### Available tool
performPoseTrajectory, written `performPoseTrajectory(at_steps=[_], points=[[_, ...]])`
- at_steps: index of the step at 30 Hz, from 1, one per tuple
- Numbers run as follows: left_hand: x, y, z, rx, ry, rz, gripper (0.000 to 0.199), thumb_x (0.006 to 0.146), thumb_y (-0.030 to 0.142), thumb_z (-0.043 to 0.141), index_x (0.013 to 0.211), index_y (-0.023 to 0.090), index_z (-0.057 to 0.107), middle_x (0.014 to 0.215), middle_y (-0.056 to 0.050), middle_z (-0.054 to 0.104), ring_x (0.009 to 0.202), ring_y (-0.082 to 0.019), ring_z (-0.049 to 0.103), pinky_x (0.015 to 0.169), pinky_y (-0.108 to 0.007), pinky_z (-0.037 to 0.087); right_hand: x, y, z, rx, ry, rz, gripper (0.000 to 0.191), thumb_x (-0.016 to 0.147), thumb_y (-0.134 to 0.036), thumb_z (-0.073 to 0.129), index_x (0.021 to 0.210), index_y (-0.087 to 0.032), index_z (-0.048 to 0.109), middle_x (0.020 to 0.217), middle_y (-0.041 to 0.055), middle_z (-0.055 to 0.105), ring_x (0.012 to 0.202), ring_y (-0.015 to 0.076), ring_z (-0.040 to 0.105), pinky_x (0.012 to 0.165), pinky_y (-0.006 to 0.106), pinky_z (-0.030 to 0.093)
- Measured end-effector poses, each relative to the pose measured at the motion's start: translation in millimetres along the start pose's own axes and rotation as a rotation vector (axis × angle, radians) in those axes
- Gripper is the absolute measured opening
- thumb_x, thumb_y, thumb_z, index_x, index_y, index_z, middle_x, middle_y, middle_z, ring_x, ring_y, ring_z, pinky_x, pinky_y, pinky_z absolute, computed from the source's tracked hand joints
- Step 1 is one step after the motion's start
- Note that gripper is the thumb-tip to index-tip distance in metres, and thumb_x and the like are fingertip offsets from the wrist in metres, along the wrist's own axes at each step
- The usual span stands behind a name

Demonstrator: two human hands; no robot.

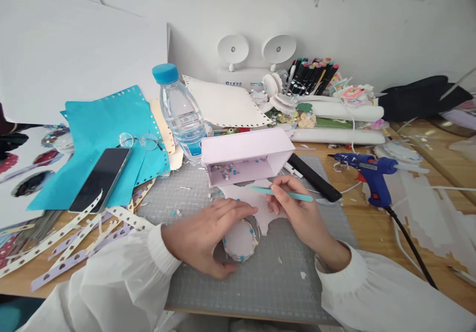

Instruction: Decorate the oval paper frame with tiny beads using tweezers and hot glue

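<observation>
My left hand curves round a small round white disc, thumb on the near side and fingers on the far side. Thin wire and blue bits run along the disc's rim; it rests on the grey cutting mat. In my right hand a slim light-blue pen-like stick is pinched, its thin end pointing left over a cut sheet of white paper. Just beyond the hands, a pale open-fronted box lies on its side with small blue and pale bits inside.
A blue glue gun with its cord lies right, near a black bar-shaped object. A water bottle leans behind the mat. Leftward are blue paper, a phone, glasses and punched paper strips. Markers stand behind.
</observation>
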State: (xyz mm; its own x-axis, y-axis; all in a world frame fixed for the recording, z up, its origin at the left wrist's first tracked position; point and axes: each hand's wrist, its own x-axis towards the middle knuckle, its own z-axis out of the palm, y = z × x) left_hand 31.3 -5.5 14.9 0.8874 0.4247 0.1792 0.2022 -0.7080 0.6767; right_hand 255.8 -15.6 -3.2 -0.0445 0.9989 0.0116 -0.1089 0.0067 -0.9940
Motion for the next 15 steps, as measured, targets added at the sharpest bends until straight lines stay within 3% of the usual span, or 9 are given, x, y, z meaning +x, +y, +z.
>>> performPoseTrajectory(at_steps=[3,7,11,13,15], points=[[0.2,0.0,1.4,0.014,0.02,-0.001,0.094,0.063,0.034,0.076,0.14,0.016,0.025,0.13,-0.019,0.046,0.118,-0.035,0.045,0.098,-0.047,0.039,0.6,2.2,-1.6,0.007,0.024,0.01,0.019,0.086,-0.038,0.061,0.085,-0.021,0.052,0.068,-0.0036,0.058,0.053,0.0084,0.052,0.053,0.023,0.043],[1.7,1.7,1.1,0.024,0.013,0.009,0.08,0.067,0.017,0.066,0.137,0.018,0.029,0.116,-0.014,0.055,0.105,-0.029,0.052,0.093,-0.044,0.042,-0.2,-2.5,-1.1,-0.086,0.02,-0.011,0.019,0.083,-0.036,0.065,0.082,-0.021,0.053,0.068,-0.0043,0.055,0.055,0.0084,0.052,0.054,0.022,0.044],[2.5,3.8,-2.0,-0.068,0.014,0.093,0.084,0.064,0.025,0.066,0.139,0.017,0.029,0.124,-0.017,0.051,0.113,-0.032,0.049,0.097,-0.047,0.04,-2.1,-6.8,1.1,-0.227,0.036,-0.077,0.018,0.079,-0.034,0.068,0.078,-0.02,0.056,0.071,-0.0017,0.057,0.06,0.0114,0.055,0.055,0.024,0.046],[1.3,4.4,-3.8,-0.138,0.079,0.137,0.082,0.066,0.036,0.066,0.138,0.016,0.031,0.126,-0.018,0.049,0.114,-0.034,0.048,0.097,-0.049,0.04,-3.2,-6.0,2.0,-0.299,0.051,-0.129,0.016,0.079,-0.033,0.069,0.075,-0.02,0.059,0.071,0.0002,0.059,0.064,0.0136,0.057,0.058,0.026,0.048],[-1.2,4.2,-4.9,-0.201,0.215,0.119,0.067,0.074,0.041,0.061,0.133,0.016,0.039,0.121,-0.017,0.052,0.109,-0.032,0.05,0.093,-0.046,0.042,-4.5,-4.1,2.6,-0.357,0.063,-0.185,0.015,0.078,-0.031,0.069,0.073,-0.02,0.06,0.07,0.0014,0.061,0.067,0.0153,0.059,0.06,0.027,0.05]])
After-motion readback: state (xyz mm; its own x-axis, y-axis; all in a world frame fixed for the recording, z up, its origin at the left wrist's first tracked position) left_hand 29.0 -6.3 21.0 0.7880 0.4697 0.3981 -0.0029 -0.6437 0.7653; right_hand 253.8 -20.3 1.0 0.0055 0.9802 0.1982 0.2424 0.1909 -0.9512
